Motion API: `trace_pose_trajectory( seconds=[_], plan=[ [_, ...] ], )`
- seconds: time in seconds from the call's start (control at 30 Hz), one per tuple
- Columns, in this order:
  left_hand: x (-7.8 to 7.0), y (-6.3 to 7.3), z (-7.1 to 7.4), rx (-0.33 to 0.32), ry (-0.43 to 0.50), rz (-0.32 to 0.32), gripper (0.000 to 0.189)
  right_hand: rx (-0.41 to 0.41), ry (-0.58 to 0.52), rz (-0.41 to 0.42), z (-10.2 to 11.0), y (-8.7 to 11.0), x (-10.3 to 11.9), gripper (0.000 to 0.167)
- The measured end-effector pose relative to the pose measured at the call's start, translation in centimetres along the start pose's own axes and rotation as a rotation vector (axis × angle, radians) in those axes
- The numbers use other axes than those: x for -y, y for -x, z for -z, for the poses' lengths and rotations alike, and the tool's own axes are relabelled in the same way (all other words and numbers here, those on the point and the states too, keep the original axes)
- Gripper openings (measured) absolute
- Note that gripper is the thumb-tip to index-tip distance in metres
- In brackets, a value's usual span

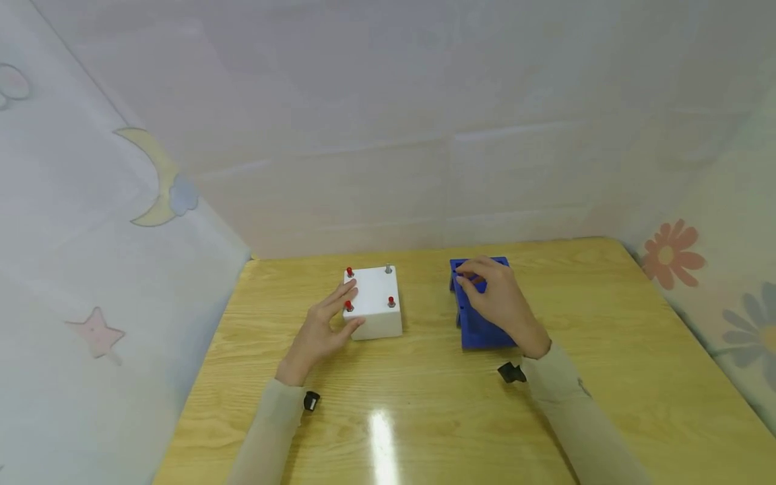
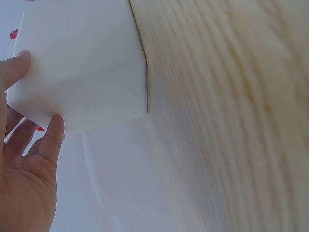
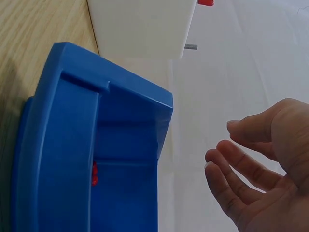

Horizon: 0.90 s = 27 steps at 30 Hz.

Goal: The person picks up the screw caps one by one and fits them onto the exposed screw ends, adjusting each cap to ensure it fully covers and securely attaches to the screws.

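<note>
A white box stands on the table with red-capped posts at three top corners. At its far right corner is a bare silver post. My left hand holds the box at its left side, thumb on the near face and fingers over the left edge. To the right stands a blue bin. Above it hovers my right hand, fingers loosely bent and apart from the thumb, with nothing visible between them. Small red pieces show inside the bin in the right wrist view.
The wooden table runs up to a pale cloth backdrop behind both objects. Bare tabletop lies between the box and the bin. Dark wrist cameras sit by both cuffs.
</note>
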State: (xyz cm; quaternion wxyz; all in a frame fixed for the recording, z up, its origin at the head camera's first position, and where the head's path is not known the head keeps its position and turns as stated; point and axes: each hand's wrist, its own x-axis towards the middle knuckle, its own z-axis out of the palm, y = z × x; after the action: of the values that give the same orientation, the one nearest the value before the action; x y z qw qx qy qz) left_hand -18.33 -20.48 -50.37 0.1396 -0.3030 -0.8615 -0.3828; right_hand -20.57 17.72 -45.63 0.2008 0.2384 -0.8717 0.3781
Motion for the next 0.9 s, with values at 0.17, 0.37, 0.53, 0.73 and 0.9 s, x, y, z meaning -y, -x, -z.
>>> trace_pose_trajectory(
  seconds=[0.17,0.37,0.53,0.73,0.9],
  plan=[
    [0.04,0.00,0.05,-0.001,-0.006,-0.006,0.061,0.029,0.003,-0.008,0.04,-0.07,-0.35,0.016],
    [0.05,0.05,0.09,0.001,-0.003,0.008,0.061,0.055,0.008,-0.016,0.32,-0.12,-0.46,0.016],
    [-0.07,0.05,0.10,0.002,0.006,0.017,0.061,0.077,0.011,-0.037,0.74,-0.19,-0.47,0.016],
    [-0.25,0.03,0.15,0.000,0.004,0.025,0.060,0.103,0.026,-0.054,0.81,-0.13,-0.68,0.016],
    [-0.27,-0.03,0.06,0.006,0.011,0.027,0.061,0.126,0.036,-0.077,0.80,0.07,-0.89,0.016]
  ],
)
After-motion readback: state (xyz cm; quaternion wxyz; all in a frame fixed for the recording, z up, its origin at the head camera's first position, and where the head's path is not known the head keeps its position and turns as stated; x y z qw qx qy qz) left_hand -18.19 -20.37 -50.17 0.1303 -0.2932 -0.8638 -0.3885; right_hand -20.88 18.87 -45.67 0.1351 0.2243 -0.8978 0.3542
